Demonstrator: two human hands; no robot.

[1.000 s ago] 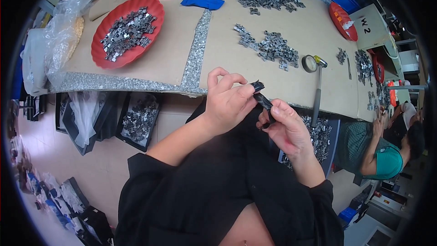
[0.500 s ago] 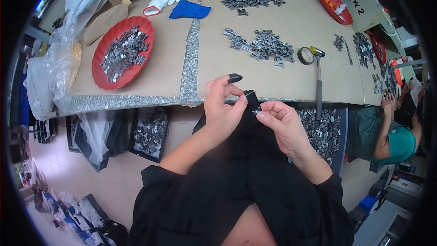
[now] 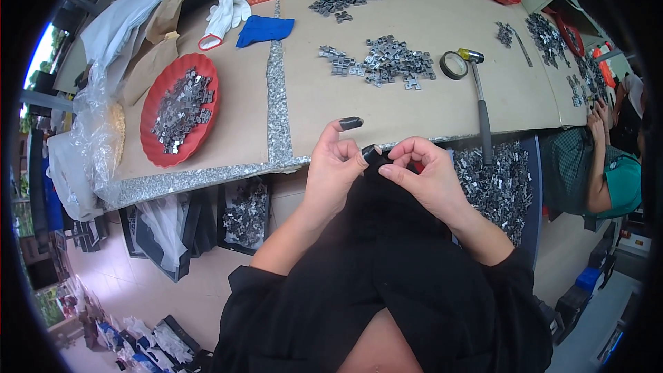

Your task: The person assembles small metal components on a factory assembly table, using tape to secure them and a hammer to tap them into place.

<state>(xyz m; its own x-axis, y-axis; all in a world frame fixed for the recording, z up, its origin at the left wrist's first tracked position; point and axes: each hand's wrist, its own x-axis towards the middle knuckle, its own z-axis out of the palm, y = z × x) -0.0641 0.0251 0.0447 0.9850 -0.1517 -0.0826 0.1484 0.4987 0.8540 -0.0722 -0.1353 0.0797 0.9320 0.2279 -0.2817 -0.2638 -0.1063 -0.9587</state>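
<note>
Hands at the near tabletop (image 3: pixel 414 107) edge, over my black-clad lap. My left hand (image 3: pixel 331 173) pinches a small dark part (image 3: pixel 371 154) between thumb and a finger wearing a dark cap; its index, also capped, sticks up free. My right hand (image 3: pixel 421 176) meets the part from the other side, thumb and forefinger curled in a narrow grip just at it; whether they actually clamp it I cannot tell. To do this well, I judge I should keep the part steady in the left pinch, work with right fingertips only, and stay close over the lap so a slip is caught.

Tabletop: brown board with a glittery strip (image 3: pixel 277 107) along its seam and front edge. On it lie a red dish (image 3: pixel 179 110) of metal clips, loose clip piles (image 3: pixel 383 62), a tape roll (image 3: pixel 454 65), a hammer (image 3: pixel 481 107), a blue cloth (image 3: pixel 264 29) and a white glove (image 3: pixel 222 14). Bins (image 3: pixel 245 214) of clips stand below. Another person (image 3: pixel 608 173) sits far right.
</note>
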